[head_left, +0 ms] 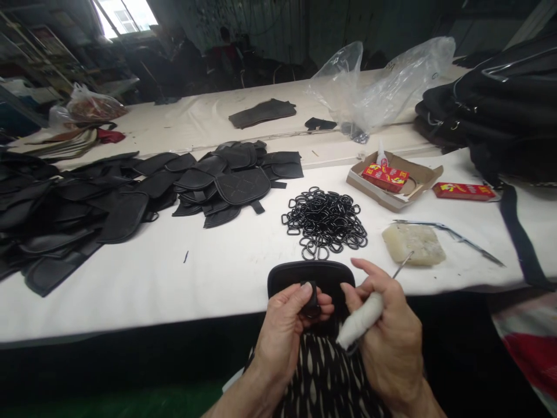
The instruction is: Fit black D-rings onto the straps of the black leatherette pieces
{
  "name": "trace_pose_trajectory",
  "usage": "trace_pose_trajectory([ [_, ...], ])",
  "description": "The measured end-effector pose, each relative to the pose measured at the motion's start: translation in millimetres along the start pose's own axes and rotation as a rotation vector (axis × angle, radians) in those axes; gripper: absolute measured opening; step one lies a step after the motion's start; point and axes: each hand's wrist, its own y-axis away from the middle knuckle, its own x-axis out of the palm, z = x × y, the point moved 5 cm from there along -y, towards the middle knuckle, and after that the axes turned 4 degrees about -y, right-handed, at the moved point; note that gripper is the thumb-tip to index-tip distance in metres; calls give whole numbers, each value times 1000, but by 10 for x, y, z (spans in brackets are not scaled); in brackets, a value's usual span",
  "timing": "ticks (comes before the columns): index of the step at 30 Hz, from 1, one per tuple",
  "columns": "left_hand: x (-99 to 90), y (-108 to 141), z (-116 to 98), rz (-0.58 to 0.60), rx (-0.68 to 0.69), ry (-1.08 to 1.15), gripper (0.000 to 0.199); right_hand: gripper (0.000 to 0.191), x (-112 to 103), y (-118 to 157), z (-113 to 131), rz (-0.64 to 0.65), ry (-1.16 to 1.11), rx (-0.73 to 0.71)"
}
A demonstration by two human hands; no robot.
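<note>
My left hand (278, 331) pinches a short black tab (310, 299) between thumb and fingers. The tab lies against a rounded black leather-like piece (311, 270) at the table's front edge, above my patterned clothing. In my right hand (395, 331) is an awl-like tool (361, 319) with a white wrapped handle, its thin metal shaft pointing up and away. The lower fingers wrap the handle, while thumb and forefinger are spread beside the black piece. Just beyond sits a heap of black metal D-rings (324, 217). Whether a ring is in the tab is hidden.
Stacked black flap pieces (243, 186) cover the left side. On the right are a yellowish wax-like block (415, 244), a metal rod-like tool (456, 235), a cardboard tray (391, 197) with red boxes, and black bags (513, 110). A clear plastic bag (383, 81) stands behind.
</note>
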Motion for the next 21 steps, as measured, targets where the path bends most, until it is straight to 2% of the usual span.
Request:
trace_pose_trajectory([
  [4,-2,17,-8,-1,-82,19,17,11,32,-127,-164,183,-43,202],
  [6,-5,26,-18,7,-105,12,18,15,44,-143,-187,185,-73,221],
  [11,-24,46,-30,19,-172,-33,19,14,39,-132,-93,82,-70,42],
  [15,-42,46,-32,10,-200,-29,17,11,40,-121,-35,64,-53,-77],
  [21,-45,61,-31,-5,-234,2,14,13,48,-116,-11,56,-96,-177],
])
